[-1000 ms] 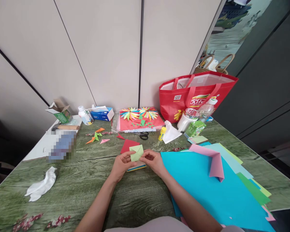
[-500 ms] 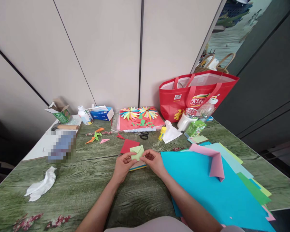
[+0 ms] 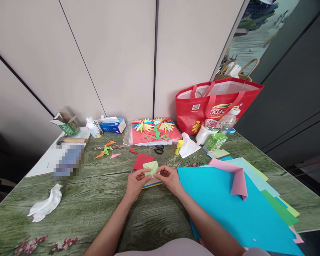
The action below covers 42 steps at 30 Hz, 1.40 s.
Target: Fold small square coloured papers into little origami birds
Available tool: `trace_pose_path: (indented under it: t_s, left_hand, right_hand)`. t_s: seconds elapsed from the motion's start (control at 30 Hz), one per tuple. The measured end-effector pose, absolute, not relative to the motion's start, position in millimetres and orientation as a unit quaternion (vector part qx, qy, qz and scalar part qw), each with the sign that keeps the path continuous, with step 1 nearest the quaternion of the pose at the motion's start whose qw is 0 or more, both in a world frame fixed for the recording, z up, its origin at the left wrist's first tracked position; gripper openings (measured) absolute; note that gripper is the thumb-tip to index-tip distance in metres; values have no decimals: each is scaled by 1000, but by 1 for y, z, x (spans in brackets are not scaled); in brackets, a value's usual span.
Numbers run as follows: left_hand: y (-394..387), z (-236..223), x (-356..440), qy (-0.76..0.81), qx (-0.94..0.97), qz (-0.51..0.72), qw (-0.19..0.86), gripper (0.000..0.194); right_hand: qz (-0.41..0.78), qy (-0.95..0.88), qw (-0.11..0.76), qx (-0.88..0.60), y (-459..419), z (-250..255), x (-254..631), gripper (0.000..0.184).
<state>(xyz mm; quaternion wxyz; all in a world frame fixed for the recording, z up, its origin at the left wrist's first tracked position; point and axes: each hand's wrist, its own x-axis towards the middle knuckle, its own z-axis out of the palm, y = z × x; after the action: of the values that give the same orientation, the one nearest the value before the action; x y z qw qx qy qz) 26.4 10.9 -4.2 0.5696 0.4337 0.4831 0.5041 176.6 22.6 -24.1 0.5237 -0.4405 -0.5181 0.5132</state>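
Observation:
A small light-green paper square (image 3: pixel 151 165) with creases across it is held up between my two hands. My left hand (image 3: pixel 136 181) pinches its left edge between thumb and fingers. On the other side, my right hand (image 3: pixel 169 177) pinches its lower right edge. Beneath it lies a small stack of paper squares (image 3: pixel 152 184), mostly covered, with blue and yellow edges showing. A red paper square (image 3: pixel 143 160) lies just behind on the table. Folded paper pieces (image 3: pixel 106 151) in orange, green and pink rest further left.
Large blue paper (image 3: pixel 229 206) and other coloured sheets cover the right side. Black scissors (image 3: pixel 159 149), a yellow glue stick (image 3: pixel 179 147) and a red bag (image 3: pixel 218 103) stand or lie toward the back. A crumpled tissue (image 3: pixel 46 203) and a hammer (image 3: pixel 72 140) are at left.
The light-green paper and the fingers of my right hand have shifted very slightly. Both hands keep their pinch, and everything else is unchanged.

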Motion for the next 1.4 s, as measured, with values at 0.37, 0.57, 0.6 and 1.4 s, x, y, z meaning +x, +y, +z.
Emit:
trace_pose_path:
  t_s: [0.37, 0.57, 0.6, 1.4]
  left_hand:
    - [10, -4, 28, 495, 414, 510, 569, 25]
    - [11, -2, 26, 475, 403, 498, 603, 32]
    - [11, -1, 26, 469, 394, 500, 613, 32]
    - [8, -2, 28, 474, 421, 495, 594, 27]
  right_hand:
    - [455, -583, 526, -420, 23, -24, 178, 13]
    - [461, -575, 534, -414, 23, -25, 179, 11]
    - [461, -576, 534, -413, 24, -25, 180, 10]
    - [484, -555, 526, -425, 25, -30, 180, 15]
